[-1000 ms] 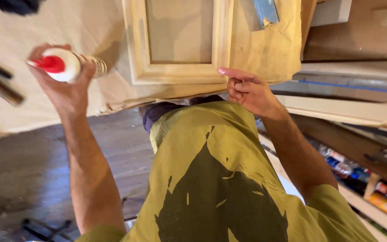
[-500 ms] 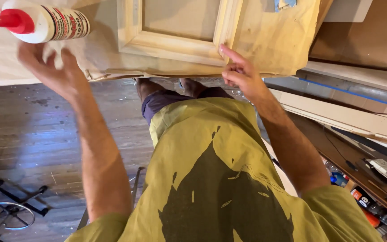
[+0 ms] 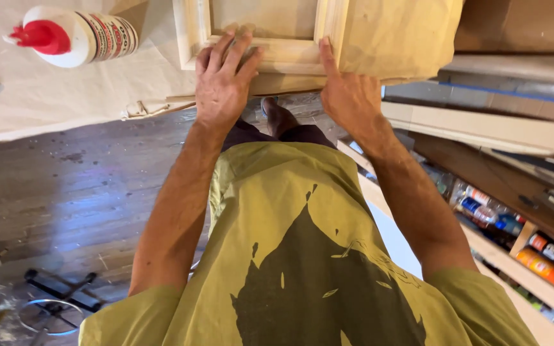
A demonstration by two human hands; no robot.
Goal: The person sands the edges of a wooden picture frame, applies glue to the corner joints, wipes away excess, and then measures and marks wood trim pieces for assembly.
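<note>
1. A workshop: dark wooden floor (image 3: 65,186) below, and shelves (image 3: 514,237) of cans and bottles at the right, under stacked boards.
2. Nearest the camera is the person's olive-green shirt (image 3: 302,256), with both bare forearms reaching forward from it.
3. The left hand (image 3: 222,80) lies flat, fingers spread, on the near rail of a pale wooden frame (image 3: 264,51). It presses rather than grips.
4. The right hand (image 3: 347,96) is open too, its index finger laid up along the frame's right stile (nothing is held in either hand).
5. The frame sits directly ahead of both hands on a paper-covered surface (image 3: 65,96), its near rail running left to right; the left hand covers more of it.
6. Farther left, well apart, a white glue bottle (image 3: 78,35) with a red cap lies on its side.
7. The frame's far half is cut off at the top edge.
</note>
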